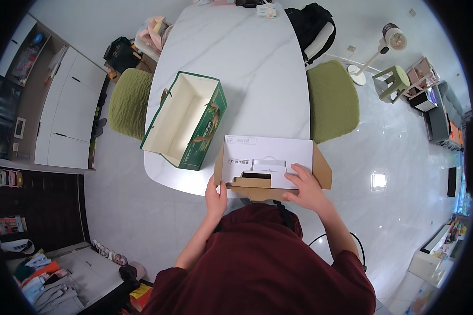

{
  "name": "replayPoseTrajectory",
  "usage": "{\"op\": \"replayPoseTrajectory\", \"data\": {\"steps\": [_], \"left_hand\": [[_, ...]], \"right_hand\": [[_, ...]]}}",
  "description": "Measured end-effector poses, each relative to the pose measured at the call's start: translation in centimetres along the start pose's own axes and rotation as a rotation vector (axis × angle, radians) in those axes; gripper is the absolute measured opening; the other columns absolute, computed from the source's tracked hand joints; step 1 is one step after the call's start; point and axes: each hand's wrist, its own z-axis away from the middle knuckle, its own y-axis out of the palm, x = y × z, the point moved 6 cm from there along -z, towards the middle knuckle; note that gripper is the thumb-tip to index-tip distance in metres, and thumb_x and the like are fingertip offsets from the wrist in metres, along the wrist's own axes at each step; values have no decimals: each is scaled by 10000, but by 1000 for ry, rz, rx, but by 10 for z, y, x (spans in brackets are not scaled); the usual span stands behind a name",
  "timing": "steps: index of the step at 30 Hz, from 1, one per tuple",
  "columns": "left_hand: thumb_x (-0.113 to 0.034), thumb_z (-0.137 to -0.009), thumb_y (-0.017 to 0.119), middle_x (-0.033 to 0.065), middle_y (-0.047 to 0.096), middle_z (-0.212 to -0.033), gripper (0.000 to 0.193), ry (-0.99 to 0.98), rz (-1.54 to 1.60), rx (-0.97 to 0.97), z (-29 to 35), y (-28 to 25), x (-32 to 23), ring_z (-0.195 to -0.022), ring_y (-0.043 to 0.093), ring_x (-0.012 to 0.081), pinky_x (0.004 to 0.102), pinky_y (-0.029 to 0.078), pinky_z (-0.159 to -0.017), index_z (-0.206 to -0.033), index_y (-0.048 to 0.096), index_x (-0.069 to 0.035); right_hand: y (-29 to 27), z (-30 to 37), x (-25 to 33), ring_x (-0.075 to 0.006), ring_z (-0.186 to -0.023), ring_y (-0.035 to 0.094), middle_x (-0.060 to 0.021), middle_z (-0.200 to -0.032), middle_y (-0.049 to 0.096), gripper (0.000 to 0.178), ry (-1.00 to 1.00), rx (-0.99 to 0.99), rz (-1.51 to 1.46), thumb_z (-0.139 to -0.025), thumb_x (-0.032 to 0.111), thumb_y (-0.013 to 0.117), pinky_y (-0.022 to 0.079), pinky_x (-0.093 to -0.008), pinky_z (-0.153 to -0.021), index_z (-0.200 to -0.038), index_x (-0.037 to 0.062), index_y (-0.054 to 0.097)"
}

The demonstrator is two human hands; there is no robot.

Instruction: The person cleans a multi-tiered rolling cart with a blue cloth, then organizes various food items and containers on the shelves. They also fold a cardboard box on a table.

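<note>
A white printed cardboard box (269,149) lies at the near end of the table, its brown side and front flaps folded outward. A dark opening shows at its near edge. My left hand (215,198) grips the box's near left corner, thumb on the front edge and the other fingers along the side flap. My right hand (307,190) is open, fingers spread flat over the box's near right part, with the thumb by the front edge. Left of the box stands a green paper gift bag (205,126) with a pale inside and brown cord handles, its mouth wide open.
The white marbled table (263,79) has rounded ends. Green chairs stand at its left (130,102) and right (333,100). A tissue pack (267,10) lies at the far end. Beyond, on the right, are a white fan (396,39) and a green stool (395,81).
</note>
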Motion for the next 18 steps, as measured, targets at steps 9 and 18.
{"op": "replayPoseTrajectory", "data": {"steps": [9,18], "left_hand": [[-90,-942,535,142,631,-1009,243,-155,61,62,4,3,21,-908,624,191,321,509,-804,-1148,551,38],[-89,-941,538,131,638,-972,236,-139,93,83,3,3,25,-892,631,196,324,506,-811,-1135,543,47]], "right_hand": [[25,14,10,-421,-1390,195,-296,-1467,236,838,1,60,116,-681,498,754,137,-541,-1131,-1316,21,486],[41,14,7,-425,-1397,181,-302,-1471,229,929,36,10,192,-610,529,789,108,-568,-1125,-1325,32,465]]}}
